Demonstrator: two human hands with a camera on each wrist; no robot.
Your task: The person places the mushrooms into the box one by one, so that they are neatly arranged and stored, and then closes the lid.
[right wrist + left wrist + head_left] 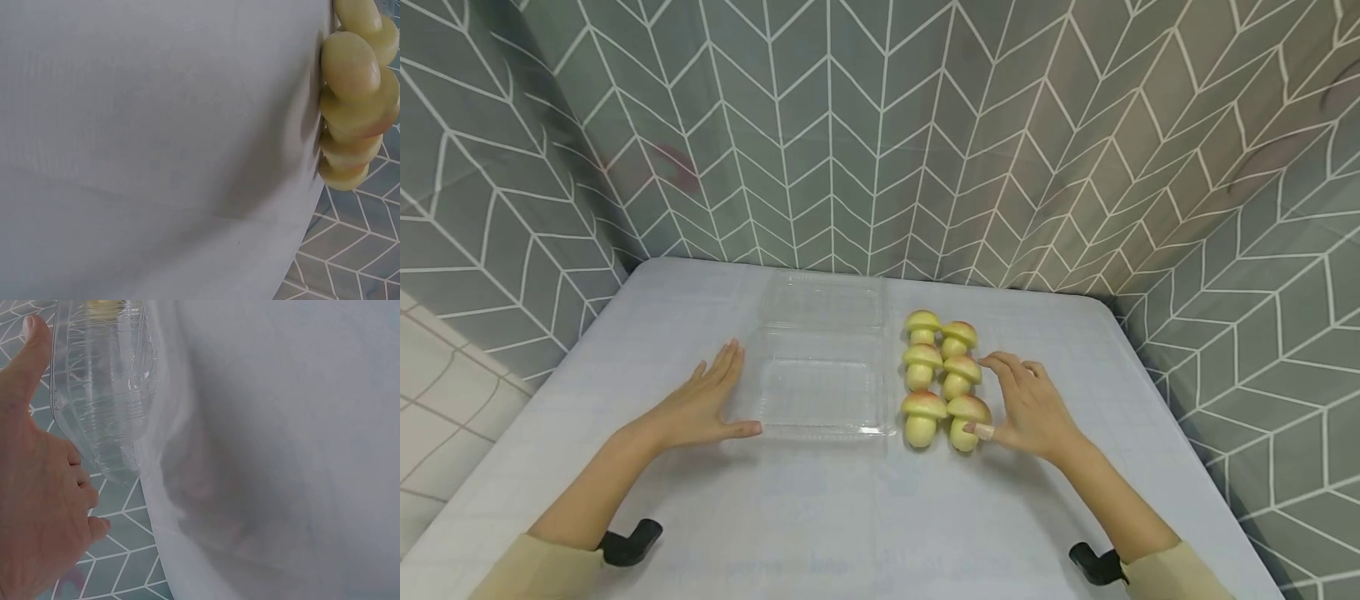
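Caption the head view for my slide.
Left hand beside an open, clear plastic container, right hand beside six yellow-green mushroom-shaped pieces on white cloth.

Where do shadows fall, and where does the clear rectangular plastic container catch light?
Head view: soft shadows on the white tablecloth, glints on the near rim of the container; left wrist view: broad grey shadow, pale streaks on the container; right wrist view: diagonal shadow beside yellow-green mushroom-shaped pieces.
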